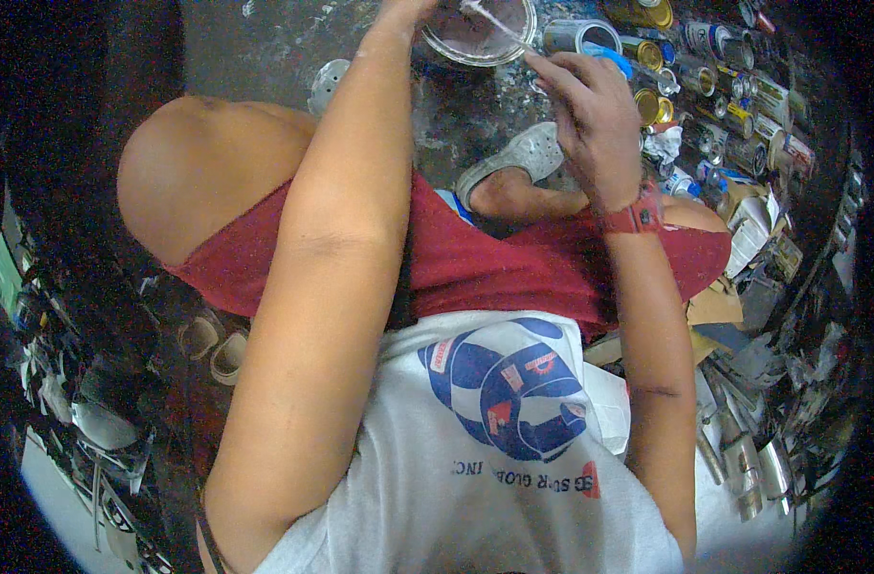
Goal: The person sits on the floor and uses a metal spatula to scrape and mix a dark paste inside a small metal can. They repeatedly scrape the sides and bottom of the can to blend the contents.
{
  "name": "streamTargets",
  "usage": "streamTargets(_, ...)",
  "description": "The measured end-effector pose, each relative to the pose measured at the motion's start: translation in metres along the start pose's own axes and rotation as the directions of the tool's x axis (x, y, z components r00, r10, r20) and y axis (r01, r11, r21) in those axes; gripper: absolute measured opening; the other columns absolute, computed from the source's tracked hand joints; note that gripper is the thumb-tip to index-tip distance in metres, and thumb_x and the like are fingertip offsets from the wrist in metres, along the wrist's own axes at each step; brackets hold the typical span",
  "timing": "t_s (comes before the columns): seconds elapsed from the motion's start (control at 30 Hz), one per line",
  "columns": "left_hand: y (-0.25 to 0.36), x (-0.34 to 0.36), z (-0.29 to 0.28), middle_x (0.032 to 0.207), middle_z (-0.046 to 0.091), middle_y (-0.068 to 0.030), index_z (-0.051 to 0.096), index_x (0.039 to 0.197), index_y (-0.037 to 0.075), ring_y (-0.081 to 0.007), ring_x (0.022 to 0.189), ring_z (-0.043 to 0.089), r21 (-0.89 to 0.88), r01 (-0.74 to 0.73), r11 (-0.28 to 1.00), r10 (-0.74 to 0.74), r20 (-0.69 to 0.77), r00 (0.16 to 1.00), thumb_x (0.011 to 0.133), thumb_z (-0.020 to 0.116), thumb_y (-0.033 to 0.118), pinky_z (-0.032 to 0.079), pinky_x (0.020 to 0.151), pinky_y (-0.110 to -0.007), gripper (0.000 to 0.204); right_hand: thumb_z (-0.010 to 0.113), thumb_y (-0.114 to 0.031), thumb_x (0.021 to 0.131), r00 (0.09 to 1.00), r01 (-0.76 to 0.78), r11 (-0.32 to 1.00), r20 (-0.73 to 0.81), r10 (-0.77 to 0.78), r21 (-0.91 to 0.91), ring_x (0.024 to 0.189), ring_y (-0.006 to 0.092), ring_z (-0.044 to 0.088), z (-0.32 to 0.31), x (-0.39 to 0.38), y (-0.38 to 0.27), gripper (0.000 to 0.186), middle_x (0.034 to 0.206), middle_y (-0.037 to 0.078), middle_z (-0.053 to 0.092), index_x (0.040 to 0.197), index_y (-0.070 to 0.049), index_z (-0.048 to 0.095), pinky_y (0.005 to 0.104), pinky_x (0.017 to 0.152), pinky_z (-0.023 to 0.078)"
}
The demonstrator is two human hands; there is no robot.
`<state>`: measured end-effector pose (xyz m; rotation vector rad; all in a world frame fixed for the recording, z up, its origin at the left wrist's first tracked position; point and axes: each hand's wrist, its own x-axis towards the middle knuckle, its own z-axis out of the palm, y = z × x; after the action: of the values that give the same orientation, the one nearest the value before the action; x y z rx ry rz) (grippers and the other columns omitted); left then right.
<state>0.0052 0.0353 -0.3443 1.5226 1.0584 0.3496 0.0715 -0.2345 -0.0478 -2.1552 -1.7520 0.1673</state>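
Note:
A round open can (456, 55) at the top edge has a pale rim and a dark, brownish-purple inside. My right hand (595, 110) pinches the end of a thin stick (502, 26), which slants across the can's mouth and has whitish stuff on its far end. My left hand (410, 8) is at the can's left side, mostly cut off by the top of the picture. Its fingers are out of sight, so its grip cannot be told.
Many paint cans (647, 53) crowd the floor at the upper right, beside a blue piece (609, 59) near my right hand. My grey clog (515, 158) stands below the can. Metal tools (738, 459) lie lower right, and a pair of clogs (212, 349) lies left.

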Motion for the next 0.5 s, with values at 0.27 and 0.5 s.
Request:
streamTargets(0.27,0.023,-0.014,0.006,0.136,0.078,-0.0221,0.077,0.135,0.004,-0.0334,0.132,0.072,-0.039,0.04,0.998,-0.04,-0.005,0.999,0.111,0.057,0.049,0.053,0.112,-0.042,0.054,0.076,-0.008,0.094,0.998,0.01,0.997,-0.058,-0.015,-0.078,0.102,0.0332,0.069,-0.039,0.004,-0.01,0.039,0.114,0.009,0.075,0.132,-0.017,0.08,0.0456,0.089,0.057)
streamTargets(0.5,0.022,-0.015,-0.001,0.133,0.078,-0.0241,0.077,0.135,0.006,-0.037,0.132,0.072,0.064,0.049,0.997,-0.047,-0.04,0.998,0.109,0.058,0.05,0.054,0.11,-0.044,0.054,0.075,-0.014,0.102,0.971,-0.11,0.994,-0.213,0.11,0.014,0.099,0.0348,0.071,-0.021,0.002,-0.01,0.025,0.107,0.014,0.075,0.126,-0.013,0.082,0.0452,0.087,0.057)
